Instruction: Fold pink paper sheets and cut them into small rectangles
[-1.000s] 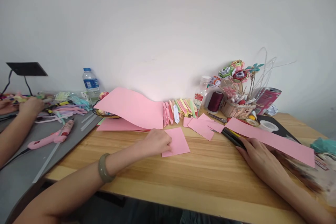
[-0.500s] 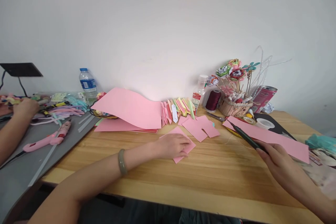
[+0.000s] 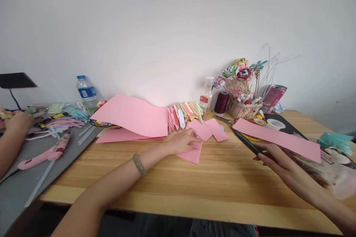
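Note:
My left hand (image 3: 185,142) lies on a pink paper square (image 3: 191,153) on the wooden table, fingers stretched over its upper part. More small pink paper pieces (image 3: 217,129) lie just beyond the fingertips. My right hand (image 3: 274,157) is closed round a slim dark green pen-like tool (image 3: 246,140), its tip pointing up and left, above the table. I cannot tell what kind of tip it has. Behind that tool lies a long pink paper strip (image 3: 278,140). Scissors (image 3: 224,119) rest near the strip's left end.
Large pink sheets (image 3: 136,114) and folded coloured papers (image 3: 189,113) lie at the back. A thread spool (image 3: 221,103), a clear bottle (image 3: 207,92) and a basket of paper flowers (image 3: 243,110) stand by the wall. At left are a pink glue gun (image 3: 44,155) and another person's hand (image 3: 19,122).
The paper square under my left hand has turned and shifted slightly, the hand moving with it. My right hand has moved left with the tool. The whole view has shifted a little.

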`<state>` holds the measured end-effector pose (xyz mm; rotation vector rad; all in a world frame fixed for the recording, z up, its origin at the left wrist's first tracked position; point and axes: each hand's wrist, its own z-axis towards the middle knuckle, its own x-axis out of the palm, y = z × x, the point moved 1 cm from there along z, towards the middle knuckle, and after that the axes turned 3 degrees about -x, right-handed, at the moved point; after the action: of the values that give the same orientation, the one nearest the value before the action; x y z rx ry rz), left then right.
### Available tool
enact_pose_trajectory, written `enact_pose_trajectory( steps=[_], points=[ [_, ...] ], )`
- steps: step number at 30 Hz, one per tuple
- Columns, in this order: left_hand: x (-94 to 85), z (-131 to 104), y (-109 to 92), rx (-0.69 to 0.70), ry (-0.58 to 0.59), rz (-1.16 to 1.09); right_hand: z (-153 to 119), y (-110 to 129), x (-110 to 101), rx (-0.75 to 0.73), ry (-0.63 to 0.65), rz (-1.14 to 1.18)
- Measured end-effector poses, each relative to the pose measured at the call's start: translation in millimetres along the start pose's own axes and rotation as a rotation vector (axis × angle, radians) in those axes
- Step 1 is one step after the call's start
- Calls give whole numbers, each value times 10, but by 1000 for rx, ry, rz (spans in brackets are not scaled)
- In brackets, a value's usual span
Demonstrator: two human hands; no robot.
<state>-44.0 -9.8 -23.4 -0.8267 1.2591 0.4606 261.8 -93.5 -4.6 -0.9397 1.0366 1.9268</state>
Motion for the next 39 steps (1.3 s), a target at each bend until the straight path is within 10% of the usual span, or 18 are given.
enact_pose_trajectory(
  steps=[9, 15, 39],
  points=[
    [128, -102, 287, -26, -144, -321, 178, 308, 269, -170, 351, -85],
    [74, -108, 287, -18, -131, -371, 425, 283, 373, -409, 349, -193],
    [29, -53, 358, 29, -37, -380, 493, 332, 260, -487, 437, -231]
  ],
)
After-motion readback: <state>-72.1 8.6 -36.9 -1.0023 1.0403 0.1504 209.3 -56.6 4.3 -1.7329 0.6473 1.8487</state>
